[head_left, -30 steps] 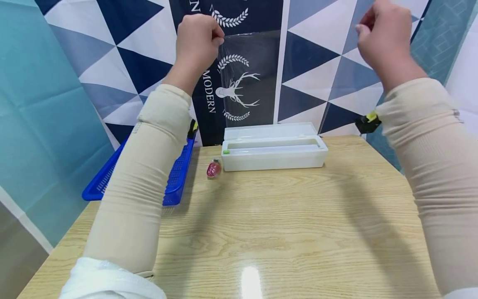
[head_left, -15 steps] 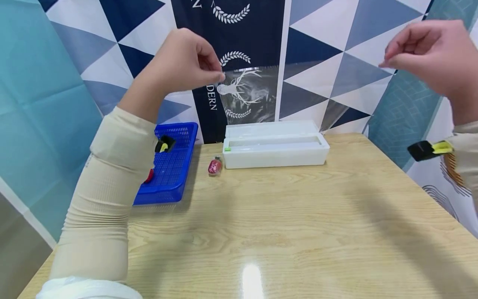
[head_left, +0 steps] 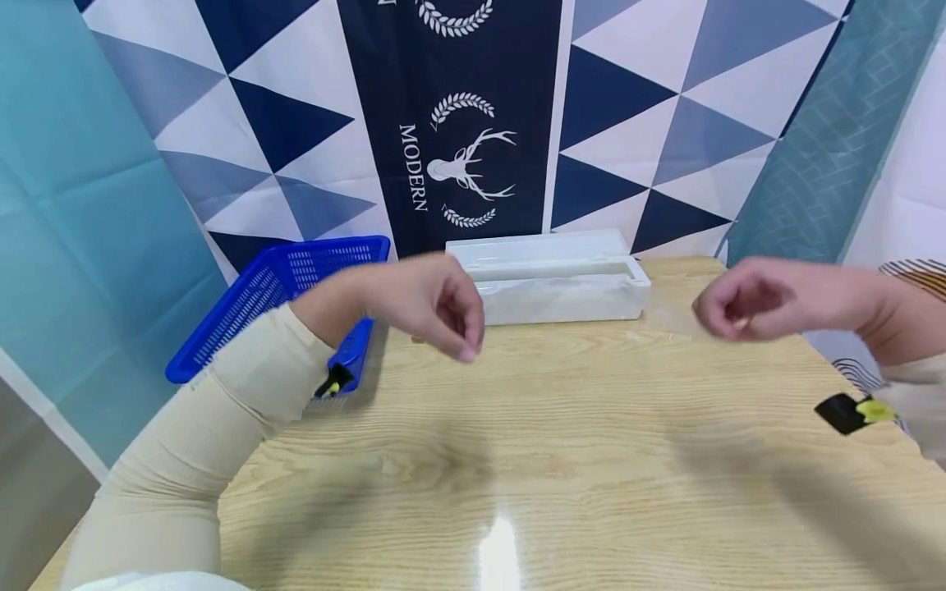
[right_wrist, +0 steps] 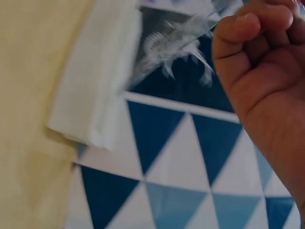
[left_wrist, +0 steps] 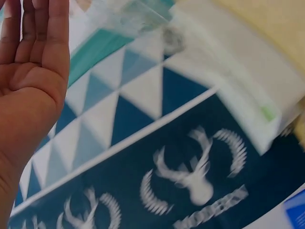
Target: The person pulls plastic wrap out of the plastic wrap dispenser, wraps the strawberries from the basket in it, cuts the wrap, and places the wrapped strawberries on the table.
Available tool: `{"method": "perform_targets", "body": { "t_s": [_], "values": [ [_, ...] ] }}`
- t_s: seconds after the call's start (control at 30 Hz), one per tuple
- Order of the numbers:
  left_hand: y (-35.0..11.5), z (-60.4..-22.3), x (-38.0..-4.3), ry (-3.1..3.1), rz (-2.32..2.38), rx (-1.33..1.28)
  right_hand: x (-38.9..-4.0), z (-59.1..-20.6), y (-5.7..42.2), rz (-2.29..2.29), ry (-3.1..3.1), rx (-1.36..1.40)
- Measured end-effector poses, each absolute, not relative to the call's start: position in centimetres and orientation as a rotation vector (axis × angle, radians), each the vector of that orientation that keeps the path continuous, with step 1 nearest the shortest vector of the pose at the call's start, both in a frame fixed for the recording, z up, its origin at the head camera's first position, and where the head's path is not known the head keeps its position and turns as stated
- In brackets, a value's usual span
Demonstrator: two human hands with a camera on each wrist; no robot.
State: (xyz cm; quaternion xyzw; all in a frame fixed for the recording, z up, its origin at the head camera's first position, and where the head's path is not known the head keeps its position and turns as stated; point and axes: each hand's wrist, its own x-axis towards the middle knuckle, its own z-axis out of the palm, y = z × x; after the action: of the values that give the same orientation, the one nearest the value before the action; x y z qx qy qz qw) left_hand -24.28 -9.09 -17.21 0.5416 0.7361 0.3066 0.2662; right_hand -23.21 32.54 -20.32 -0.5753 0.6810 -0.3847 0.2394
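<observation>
A thin clear sheet of cling film stretches between my two hands, hard to make out against the table. My left hand pinches one end between thumb and fingertips, in front of the white box's left part. Off to the right, my right hand pinches the other end with curled fingers. In the left wrist view the film shows as glossy folds beyond the fingers. The long white dispenser box stands at the table's back with its lid raised. The small red wrapped item is almost wholly hidden behind my left hand.
A blue plastic basket stands at the back left, partly behind my left forearm. The wooden table reaches back to a patterned cloth wall. Teal cloth hangs at the left side.
Both hands have come down from high against the wall toward the table, the film with them. The left hand now covers the red wrapped item and the box's left end.
</observation>
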Motion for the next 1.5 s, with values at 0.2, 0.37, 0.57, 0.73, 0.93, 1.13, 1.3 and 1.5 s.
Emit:
{"method": "perform_targets", "body": {
  "t_s": [0.2, 0.37, 0.57, 0.73, 0.93, 1.13, 1.3, 1.5],
  "values": [
    [-8.3, -22.7, -23.3, 1.936, 0.686, 1.389, -21.7, -23.6, 30.4, -0.757, 1.978, -1.301],
    [-7.9, -26.8, -22.7, 1.985, 0.520, 1.368, -21.3, -26.2, 29.2, -0.625, 2.036, -1.190],
    [-7.5, -30.6, -22.2, 2.095, 0.306, 1.458, -20.8, -29.6, 27.7, -0.455, 2.094, -1.035],
    [-7.3, -32.2, -21.9, 2.177, 0.165, 1.490, -20.3, -31.5, 27.0, -0.316, 2.170, -0.995],
    [-7.5, -32.6, -21.6, 2.241, 0.088, 1.463, -19.9, -32.7, 26.6, -0.177, 2.247, -1.000],
    [-7.6, -32.9, -21.4, 2.265, 0.013, 1.481, -20.0, -32.9, 27.0, -0.126, 2.259, -1.032],
    [-7.6, -33.2, -21.2, 2.275, -0.061, 1.507, -20.0, -32.8, 27.2, -0.085, 2.248, -1.041],
    [-7.6, -33.0, -20.4, 2.260, -0.107, 1.534, -19.6, -32.7, 27.3, -0.065, 2.253, -1.011]
  ]
}}
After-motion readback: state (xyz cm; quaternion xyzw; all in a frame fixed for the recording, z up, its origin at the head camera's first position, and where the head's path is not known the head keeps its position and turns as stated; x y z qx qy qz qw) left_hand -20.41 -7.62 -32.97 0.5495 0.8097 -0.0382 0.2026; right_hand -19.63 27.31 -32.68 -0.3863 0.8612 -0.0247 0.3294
